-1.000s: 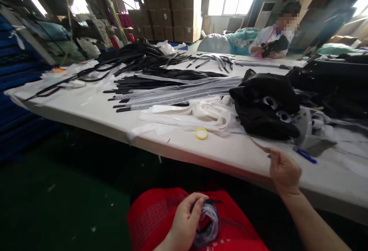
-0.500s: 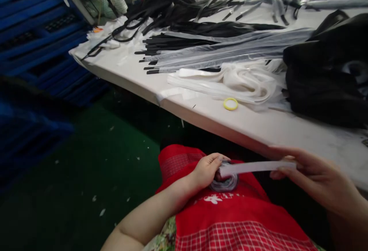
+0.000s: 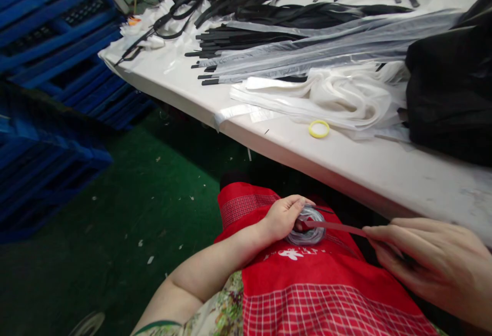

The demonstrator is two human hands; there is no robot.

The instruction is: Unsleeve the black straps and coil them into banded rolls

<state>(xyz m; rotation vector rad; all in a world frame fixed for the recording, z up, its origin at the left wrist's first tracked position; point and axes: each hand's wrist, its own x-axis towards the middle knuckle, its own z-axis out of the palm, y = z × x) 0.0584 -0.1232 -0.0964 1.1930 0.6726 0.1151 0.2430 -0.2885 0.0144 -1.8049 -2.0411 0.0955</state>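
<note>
Over the red apron (image 3: 334, 269), my left hand (image 3: 283, 218) is closed on a coil of clear, shiny plastic strip (image 3: 315, 234). A short dark end (image 3: 323, 209) sticks out beside its fingertips. From the middle of the coil a narrow translucent strip (image 3: 342, 227) runs taut to the right. My right hand (image 3: 430, 254) pinches the far end of this strip between thumb and forefinger, just off the table's front edge. The palm side of my left hand is hidden.
On the white table (image 3: 284, 146) lie black strips in clear sleeves (image 3: 307, 59), folded white bands (image 3: 346, 92), a yellow ring (image 3: 319, 129) and a black bag (image 3: 453, 90). Blue pallets (image 3: 49, 33) stand at left on the green floor (image 3: 126, 208), which has scattered scraps.
My right hand has moved right and slightly down, its back now turned up. The strip between the hands slants down rightward and shows a narrower face. The view has tilted down slightly.
</note>
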